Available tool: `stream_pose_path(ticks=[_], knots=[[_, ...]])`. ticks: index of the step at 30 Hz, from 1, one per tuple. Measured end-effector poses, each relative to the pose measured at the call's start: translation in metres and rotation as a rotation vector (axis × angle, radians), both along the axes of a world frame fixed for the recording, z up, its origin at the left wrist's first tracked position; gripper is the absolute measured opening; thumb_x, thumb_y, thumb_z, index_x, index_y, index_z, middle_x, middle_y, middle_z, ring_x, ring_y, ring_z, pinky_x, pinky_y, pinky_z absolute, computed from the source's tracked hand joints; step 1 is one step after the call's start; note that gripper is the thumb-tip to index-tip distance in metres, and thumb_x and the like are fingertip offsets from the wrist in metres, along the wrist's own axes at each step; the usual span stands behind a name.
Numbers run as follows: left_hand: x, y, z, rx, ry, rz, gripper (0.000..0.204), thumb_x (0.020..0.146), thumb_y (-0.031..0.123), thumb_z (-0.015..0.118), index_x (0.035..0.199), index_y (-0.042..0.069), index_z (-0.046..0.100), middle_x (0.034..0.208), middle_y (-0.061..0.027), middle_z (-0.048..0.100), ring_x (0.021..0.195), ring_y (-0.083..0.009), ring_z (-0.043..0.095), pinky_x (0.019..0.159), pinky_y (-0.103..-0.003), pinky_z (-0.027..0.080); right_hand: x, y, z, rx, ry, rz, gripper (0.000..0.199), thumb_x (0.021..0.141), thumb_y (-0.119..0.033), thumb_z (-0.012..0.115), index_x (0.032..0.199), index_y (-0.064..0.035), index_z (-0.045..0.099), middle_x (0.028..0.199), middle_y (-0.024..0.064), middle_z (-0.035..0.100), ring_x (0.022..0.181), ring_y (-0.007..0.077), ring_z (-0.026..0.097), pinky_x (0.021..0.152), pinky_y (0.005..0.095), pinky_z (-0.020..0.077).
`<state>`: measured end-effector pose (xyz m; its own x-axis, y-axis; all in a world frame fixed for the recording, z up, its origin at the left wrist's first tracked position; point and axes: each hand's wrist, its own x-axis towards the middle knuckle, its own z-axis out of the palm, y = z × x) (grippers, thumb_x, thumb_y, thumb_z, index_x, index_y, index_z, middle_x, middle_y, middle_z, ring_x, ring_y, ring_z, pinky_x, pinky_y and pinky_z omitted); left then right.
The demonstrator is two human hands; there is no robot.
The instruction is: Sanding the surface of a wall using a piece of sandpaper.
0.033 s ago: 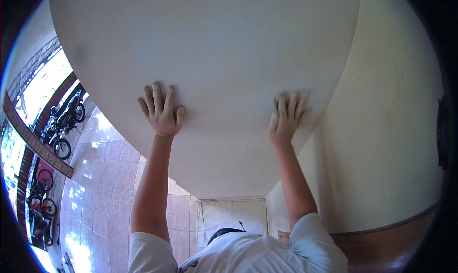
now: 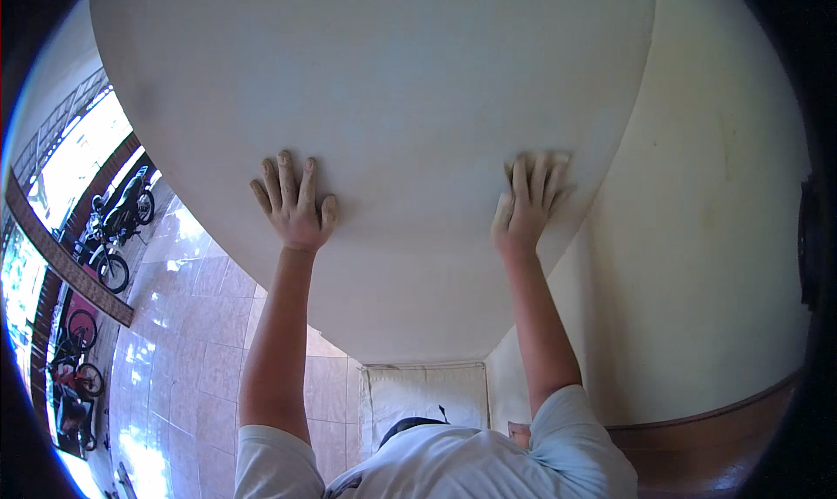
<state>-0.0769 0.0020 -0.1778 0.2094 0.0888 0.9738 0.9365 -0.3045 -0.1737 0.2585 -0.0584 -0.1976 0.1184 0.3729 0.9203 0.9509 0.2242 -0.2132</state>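
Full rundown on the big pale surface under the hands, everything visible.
The pale surface is broad, smooth and matte, off-white to grey, with a faint dark smudge near its left edge. It fills the upper middle of the view, narrowing toward the bottom; material unclear, perhaps painted. The left hand lies spread on it; the right hand, slightly blurred, is on or just above it.

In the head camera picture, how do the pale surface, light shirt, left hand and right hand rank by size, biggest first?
1. Pale surface
2. Light shirt
3. Left hand and right hand: they look alike, so unranked.
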Motion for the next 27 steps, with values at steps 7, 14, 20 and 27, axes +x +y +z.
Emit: stream_pose_path(ticks=[7,14,20,27], knots=[[0.002,-0.002,0.002,0.003,0.002,0.0,0.055,0.094,0.049,0.034,0.137,0.017,0.051,0.148,-0.0179,0.038,0.139,-0.0421,0.027,0.113,-0.06,0.008,-0.007,0.003,-0.045,0.041,-0.035,0.008,0.047,0.094,-0.027,0.039,0.137,-0.0076,0.048,0.15,0.0223,0.03,0.141,0.048,0.015,0.11,0.0651,-0.0026],[0.0,-0.003,0.002,-0.002,-0.002,0.005,0.056,0.095,0.05,0.034,0.136,0.018,0.051,0.147,-0.0177,0.039,0.138,-0.0425,0.029,0.112,-0.061,0.01,-0.006,0.003,0.008,0.039,-0.083,-0.003,0.045,0.093,-0.023,0.041,0.135,-0.0105,0.05,0.15,0.0213,0.03,0.142,0.0474,0.014,0.109,0.0657,-0.0026],[0.001,-0.001,0.003,0.016,0.005,0.013,0.055,0.096,0.05,0.033,0.137,0.017,0.05,0.146,-0.0183,0.04,0.137,-0.0429,0.031,0.112,-0.06,0.01,-0.008,0.011,0.022,0.096,-0.051,-0.019,0.044,0.091,-0.024,0.046,0.133,-0.0149,0.053,0.15,0.0174,0.033,0.141,0.0449,0.018,0.108,0.068,0.0003],[0.001,0.002,0.001,0.006,0.0,0.024,0.056,0.096,0.051,0.031,0.137,0.018,0.051,0.146,-0.0181,0.04,0.138,-0.0423,0.03,0.113,-0.06,0.009,-0.007,0.01,-0.022,0.033,-0.104,-0.028,0.045,0.091,-0.023,0.043,0.134,-0.0092,0.052,0.151,0.0209,0.03,0.142,0.0469,0.013,0.108,0.0674,-0.0029]])
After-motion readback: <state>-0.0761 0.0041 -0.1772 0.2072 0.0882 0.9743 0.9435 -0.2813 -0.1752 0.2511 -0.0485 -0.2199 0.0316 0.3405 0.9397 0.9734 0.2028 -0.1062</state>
